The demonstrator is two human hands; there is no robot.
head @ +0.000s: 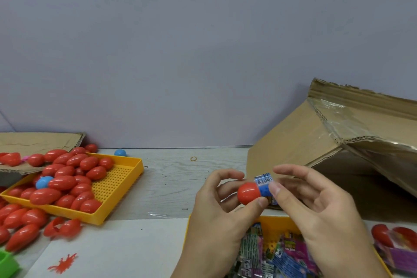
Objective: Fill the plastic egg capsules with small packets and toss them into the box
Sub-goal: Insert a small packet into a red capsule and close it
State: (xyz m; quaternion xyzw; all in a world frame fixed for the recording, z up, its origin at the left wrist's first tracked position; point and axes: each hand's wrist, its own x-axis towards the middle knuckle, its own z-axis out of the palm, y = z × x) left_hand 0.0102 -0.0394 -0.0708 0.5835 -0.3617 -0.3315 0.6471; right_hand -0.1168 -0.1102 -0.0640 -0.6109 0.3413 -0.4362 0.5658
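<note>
Filling is under way: the left hand (222, 196) grips a red plastic egg capsule half (249, 193) above the table while the right hand (316, 196) pinches a small blue printed packet (264, 185) into its mouth. Next, judging by this, comes closing it and tossing it into the tilted brown cardboard box (300, 133) just behind.

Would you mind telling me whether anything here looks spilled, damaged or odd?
Yes. Red eggs lie spilled on the table beside the heaped yellow tray. The cardboard box lies tipped, its flap edge torn. A stray rubber band sits alone on the table.
</note>
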